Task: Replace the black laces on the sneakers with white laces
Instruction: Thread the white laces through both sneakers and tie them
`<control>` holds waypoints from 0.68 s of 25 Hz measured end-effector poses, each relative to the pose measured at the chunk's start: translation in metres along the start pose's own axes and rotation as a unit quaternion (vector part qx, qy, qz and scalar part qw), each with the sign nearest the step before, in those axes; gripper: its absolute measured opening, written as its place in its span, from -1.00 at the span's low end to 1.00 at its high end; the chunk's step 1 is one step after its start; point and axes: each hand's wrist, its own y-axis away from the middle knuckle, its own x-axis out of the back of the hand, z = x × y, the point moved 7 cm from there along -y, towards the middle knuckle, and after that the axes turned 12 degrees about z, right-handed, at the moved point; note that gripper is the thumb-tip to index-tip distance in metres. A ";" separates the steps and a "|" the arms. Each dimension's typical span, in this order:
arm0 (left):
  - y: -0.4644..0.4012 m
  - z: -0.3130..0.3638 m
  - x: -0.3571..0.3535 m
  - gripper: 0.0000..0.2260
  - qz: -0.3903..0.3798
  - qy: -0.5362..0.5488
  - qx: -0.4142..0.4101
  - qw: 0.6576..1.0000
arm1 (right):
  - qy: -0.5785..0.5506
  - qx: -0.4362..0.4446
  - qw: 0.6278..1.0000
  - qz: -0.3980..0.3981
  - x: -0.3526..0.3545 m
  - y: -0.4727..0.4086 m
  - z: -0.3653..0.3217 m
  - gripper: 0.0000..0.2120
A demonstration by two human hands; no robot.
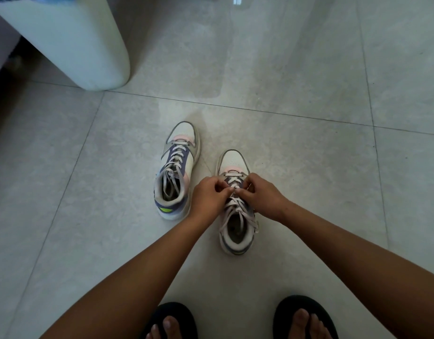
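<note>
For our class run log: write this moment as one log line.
hands: left and right pinch white lace | target: right sneaker | left sneaker: laced, untouched

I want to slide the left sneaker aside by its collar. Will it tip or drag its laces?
The left sneaker probably slides without tipping: it stands flat on a wide sole on the glossy tiled floor. Its high collar looks padded, so it may fold somewhat under a pinch. The laces look floppy, but their ends lie tucked inside the opening, so they should not trail.
</note>
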 end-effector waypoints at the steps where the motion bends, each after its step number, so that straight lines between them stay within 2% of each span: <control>1: -0.003 0.003 0.000 -0.94 0.000 -0.008 -0.001 1.000 | 0.012 0.003 1.000 0.009 -0.001 0.000 -0.003 -0.78; 3: -0.008 0.011 -0.003 -0.92 -0.011 -0.068 -0.018 0.997 | 0.099 0.025 0.995 0.013 -0.003 -0.002 -0.011 -0.76; 4: -0.010 0.017 -0.007 -0.90 -0.024 -0.141 -0.053 0.988 | 0.164 0.043 0.985 0.010 -0.004 -0.003 -0.016 -0.75; 6: -0.006 0.030 -0.018 -0.78 -0.067 -0.308 -0.155 0.936 | 0.281 0.065 0.958 -0.008 -0.009 -0.005 -0.026 -0.73; 8: 0.000 0.036 -0.026 -0.68 -0.107 -0.383 -0.216 0.892 | 0.352 0.074 0.932 -0.038 -0.013 -0.008 -0.032 -0.71; 10: 0.000 0.036 -0.029 -0.69 -0.129 -0.397 -0.242 0.876 | 0.382 0.073 0.919 -0.068 -0.016 -0.011 -0.032 -0.71; 13: -0.003 0.032 -0.028 -0.76 -0.160 -0.362 -0.247 0.885 | 0.391 0.113 0.907 -0.107 -0.021 -0.015 -0.031 -0.76; 17: -0.007 0.031 -0.023 -0.78 -0.185 -0.276 -0.218 0.918 | 0.286 0.150 0.941 -0.101 -0.010 -0.019 -0.030 -0.74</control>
